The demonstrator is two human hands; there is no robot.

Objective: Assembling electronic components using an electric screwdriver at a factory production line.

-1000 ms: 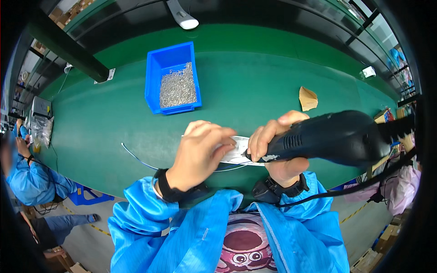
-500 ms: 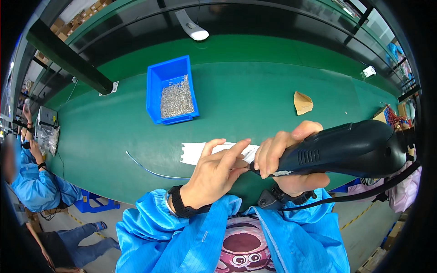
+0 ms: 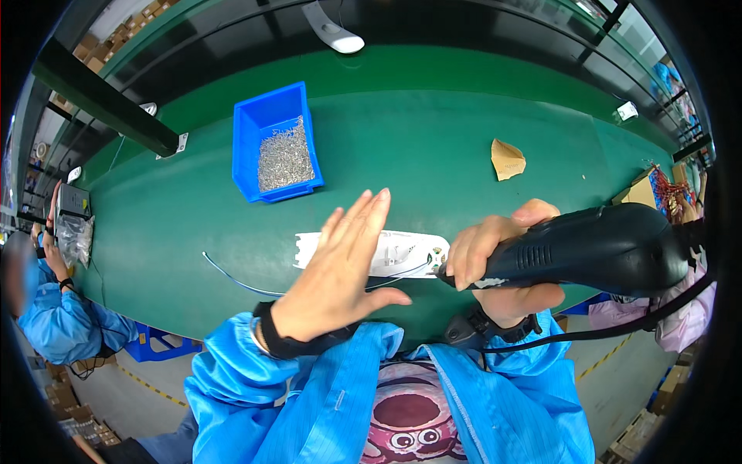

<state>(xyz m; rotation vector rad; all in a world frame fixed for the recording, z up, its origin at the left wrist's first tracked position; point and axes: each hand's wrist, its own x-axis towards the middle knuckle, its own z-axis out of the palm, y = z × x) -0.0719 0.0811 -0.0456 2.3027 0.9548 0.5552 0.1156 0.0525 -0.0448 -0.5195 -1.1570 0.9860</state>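
My right hand (image 3: 502, 267) grips a black electric screwdriver (image 3: 587, 247), its tip pointing left at the right end of a flat white plastic part (image 3: 402, 251) lying on the green table (image 3: 402, 139). My left hand (image 3: 340, 271) is raised above that part with fingers spread flat and holds nothing. A thin pale wire (image 3: 232, 278) curves out from under the part toward the left. A blue bin (image 3: 274, 135) of small metal screws (image 3: 284, 155) stands farther back on the table.
A folded brown paper scrap (image 3: 506, 160) lies at the right of the table. Another person in a blue coat (image 3: 54, 325) sits at the far left. Boxes with red wires (image 3: 665, 189) stand at the right edge. A black beam (image 3: 100, 100) crosses overhead.
My left hand has lifted off the white part and opened flat. The screwdriver has dropped slightly, its tip now at the part's right end.
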